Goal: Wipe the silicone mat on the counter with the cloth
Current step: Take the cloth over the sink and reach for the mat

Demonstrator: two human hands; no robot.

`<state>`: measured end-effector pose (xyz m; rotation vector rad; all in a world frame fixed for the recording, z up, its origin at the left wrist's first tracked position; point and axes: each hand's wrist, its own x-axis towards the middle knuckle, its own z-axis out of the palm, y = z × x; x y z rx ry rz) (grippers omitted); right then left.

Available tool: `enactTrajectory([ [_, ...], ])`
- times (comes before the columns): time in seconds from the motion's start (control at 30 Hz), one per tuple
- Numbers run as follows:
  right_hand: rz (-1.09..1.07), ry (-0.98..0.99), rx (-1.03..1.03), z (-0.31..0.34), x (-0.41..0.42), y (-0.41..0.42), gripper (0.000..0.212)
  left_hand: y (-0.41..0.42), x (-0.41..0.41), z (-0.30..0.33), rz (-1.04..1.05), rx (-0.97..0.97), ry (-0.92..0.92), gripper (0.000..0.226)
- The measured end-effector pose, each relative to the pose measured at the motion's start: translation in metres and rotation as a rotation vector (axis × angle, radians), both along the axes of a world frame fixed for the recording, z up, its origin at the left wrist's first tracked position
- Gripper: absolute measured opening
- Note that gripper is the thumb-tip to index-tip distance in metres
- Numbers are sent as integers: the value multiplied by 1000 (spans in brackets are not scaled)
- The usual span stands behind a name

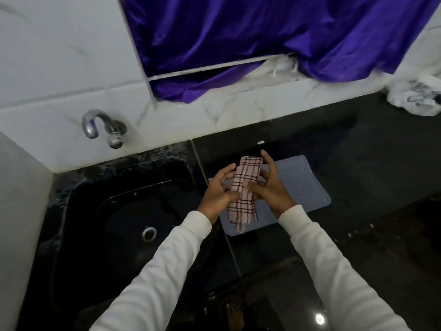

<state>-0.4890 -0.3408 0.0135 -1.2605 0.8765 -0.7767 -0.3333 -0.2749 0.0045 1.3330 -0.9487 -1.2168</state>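
Note:
A pale blue-grey ribbed silicone mat [300, 185] lies flat on the dark counter [358, 163], just right of the sink. Above the mat's left half I hold a folded pink cloth [245, 187] with a dark checked pattern, long and narrow, its lower end hanging loose. My left hand [220, 194] grips the cloth's left side with the thumb across its middle. On the other side, my right hand [269, 187] holds it with fingers spread along the upper edge. Both hands hide part of the mat beneath them.
A black sink [133, 223] with a round drain [149, 234] sits to the left, under a chrome tap [100, 126] on the white tiled wall. A purple curtain [238, 44] hangs over the backsplash. A white crumpled bag [415, 96] lies at the counter's far right.

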Motion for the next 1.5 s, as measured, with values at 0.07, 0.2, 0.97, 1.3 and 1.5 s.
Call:
enactTrajectory([
  [0.07,-69,-60,14,-2,-11,1,89,-4,-11,-3,-20,16,20,76],
  [0.2,-258,-141,19,-6,-25,7,85,1,-29,-21,-95,78,-3,61],
  [0.97,-185,104,16,-43,-110,-87,49,-57,-97,-48,31,239,68,74],
  [1.3,-75,326,-90,-54,-201,-206,50,-63,-53,-90,397,172,-185,58],
  [1.5,43,543,-149,-78,-224,-252,54,-60,-39,-109,532,210,-116,58],
])
